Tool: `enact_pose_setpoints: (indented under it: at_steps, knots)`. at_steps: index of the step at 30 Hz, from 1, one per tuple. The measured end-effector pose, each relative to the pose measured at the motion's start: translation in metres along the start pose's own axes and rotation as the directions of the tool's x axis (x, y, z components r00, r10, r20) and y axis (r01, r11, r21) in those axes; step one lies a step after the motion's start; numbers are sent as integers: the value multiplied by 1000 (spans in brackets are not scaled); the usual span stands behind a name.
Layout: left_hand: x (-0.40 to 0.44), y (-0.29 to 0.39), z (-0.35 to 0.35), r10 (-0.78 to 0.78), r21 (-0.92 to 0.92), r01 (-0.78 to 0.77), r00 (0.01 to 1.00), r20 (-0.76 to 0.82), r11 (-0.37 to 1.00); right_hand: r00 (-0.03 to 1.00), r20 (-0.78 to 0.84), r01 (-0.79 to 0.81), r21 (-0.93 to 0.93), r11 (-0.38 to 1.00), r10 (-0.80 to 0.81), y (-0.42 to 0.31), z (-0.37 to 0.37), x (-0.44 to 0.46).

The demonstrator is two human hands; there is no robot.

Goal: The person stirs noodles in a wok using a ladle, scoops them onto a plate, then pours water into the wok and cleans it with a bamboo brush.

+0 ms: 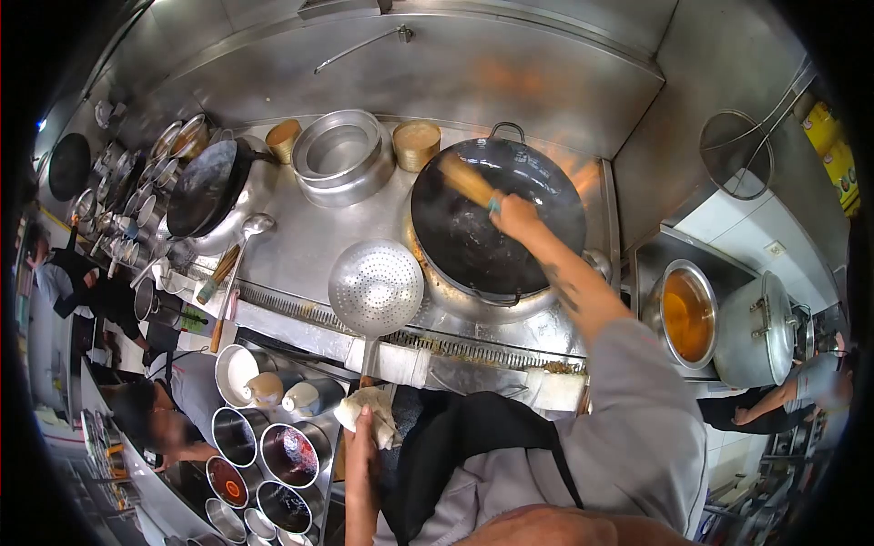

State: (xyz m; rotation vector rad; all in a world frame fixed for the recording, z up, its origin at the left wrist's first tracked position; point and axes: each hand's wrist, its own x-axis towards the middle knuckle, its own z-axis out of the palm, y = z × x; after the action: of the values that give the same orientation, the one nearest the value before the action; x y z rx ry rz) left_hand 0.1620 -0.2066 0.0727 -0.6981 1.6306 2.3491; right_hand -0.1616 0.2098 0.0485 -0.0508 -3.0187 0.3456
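My right hand (516, 218) is closed around a bamboo wok brush (467, 180), its bristles blurred by motion. The brush is over the left part of a large black wok (537, 187) on the burner; a shallow dark wet film shows inside. My left hand (361, 439) is closed on a whitish folded cloth (368, 414) near the counter's front edge. Just beyond the cloth lies a round perforated skimmer (375, 287), its handle running toward the cloth. Whether that hand also grips the handle is hidden.
Flames (583, 177) show behind the wok's right side. Metal pots (339, 155), a ladle (259, 224) and a second bamboo brush (218, 273) are to the left. Seasoning pots (291, 452) stand lower left near a co-worker (187, 400). An orange-liquid bowl (685, 314) and lidded pot (754, 332) are right.
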Motion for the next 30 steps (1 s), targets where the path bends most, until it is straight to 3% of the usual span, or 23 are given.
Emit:
enact_pose_setpoints:
  at_steps: [2, 4, 5, 6, 8, 9, 10, 12, 14, 18, 20, 21, 22, 25, 27, 29, 30]
  knots:
    - [-4, -2, 0, -5, -2, 5, 1000, 12, 1000, 981, -83, -152, 238, 959, 176, -7, 7, 11]
    - [-3, -1, 5, 2, -16, -2, 1000, 15, 1000, 997, 65, -39, 130, 991, 30, -45, 12, -15]
    - [-5, 3, 9, 9, -26, -9, 1000, 12, 1000, 985, 43, 161, 134, 978, -168, -50, 22, -38]
    - [-6, 6, 12, 19, -41, -18, 1000, 5, 999, 976, -23, 215, 167, 962, -215, -47, 21, -51]
    - [-6, 5, 7, -12, -25, 13, 999, 42, 1000, 999, -47, 19, 62, 998, -16, -13, -1, -25]
    - [-5, 2, 5, -7, -3, 8, 999, 36, 1000, 981, -15, -188, 156, 970, 193, 18, 12, 8]
    - [-4, 0, 3, -5, 24, 4, 999, 33, 1000, 956, -105, -253, 185, 950, 275, 22, -2, 15]
    - [-3, -1, 1, 15, 10, -16, 998, 69, 1000, 967, -114, -191, 269, 944, 228, -1, 8, 12]
    - [-3, -2, 5, 41, -8, -40, 995, 93, 999, 987, 154, -1, 290, 957, -45, -36, -9, -27]
    - [-3, 0, 5, 71, -27, -70, 996, 50, 997, 859, 402, 285, 140, 948, -317, 1, -48, -111]
    - [0, -5, -3, 60, -28, -59, 998, 29, 998, 761, 624, 158, 88, 983, -179, 39, -104, -102]
    - [6, -9, -6, 51, -21, -50, 998, 37, 999, 767, 638, 208, -141, 968, -71, 59, -113, -82]
    - [10, -12, -7, 40, -16, -39, 998, 47, 999, 777, 628, 249, -364, 898, 39, 77, -115, -63]
    - [8, 2, 8, -27, 82, 15, 990, 142, 997, 942, 202, -148, -461, 875, 266, 125, -60, -24]
    - [3, 6, 12, -26, 157, 7, 992, 120, 988, 940, 270, -102, -355, 929, 207, 102, -51, -59]
    - [2, 5, 10, 25, 71, -32, 995, 97, 997, 951, 302, -22, -148, 989, 67, 92, -58, -90]
    - [0, 3, 9, 44, 30, -47, 996, 83, 998, 934, 345, -39, -149, 988, 89, 101, -73, -88]
